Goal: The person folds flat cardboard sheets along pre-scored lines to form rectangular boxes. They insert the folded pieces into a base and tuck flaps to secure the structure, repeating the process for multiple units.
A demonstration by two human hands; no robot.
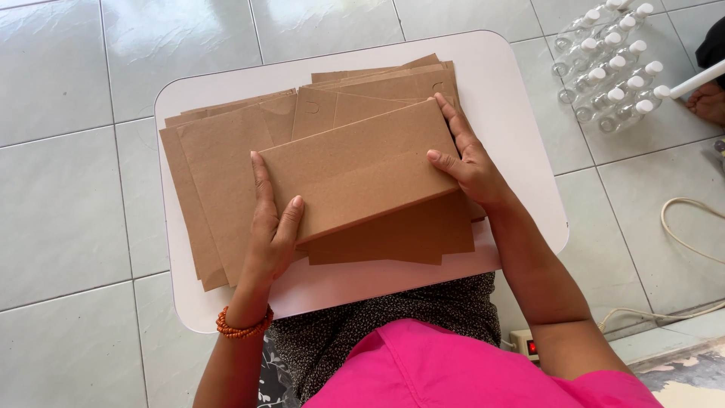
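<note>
A folded brown cardboard box blank (359, 174) is held between both hands above a small white table (513, 121). My left hand (270, 227) grips its left end, thumb on top, with an orange bead bracelet at the wrist. My right hand (467, 159) grips its right end, fingers flat along the edge. Under it lies a spread stack of flat brown cardboard sheets (219, 159) covering most of the tabletop.
Several small clear bottles with white caps (608, 64) lie on the tiled floor at the upper right, beside another person's hand (708, 102) holding a white stick. A white cable (680, 234) and a power strip (525, 344) are on the floor at the right.
</note>
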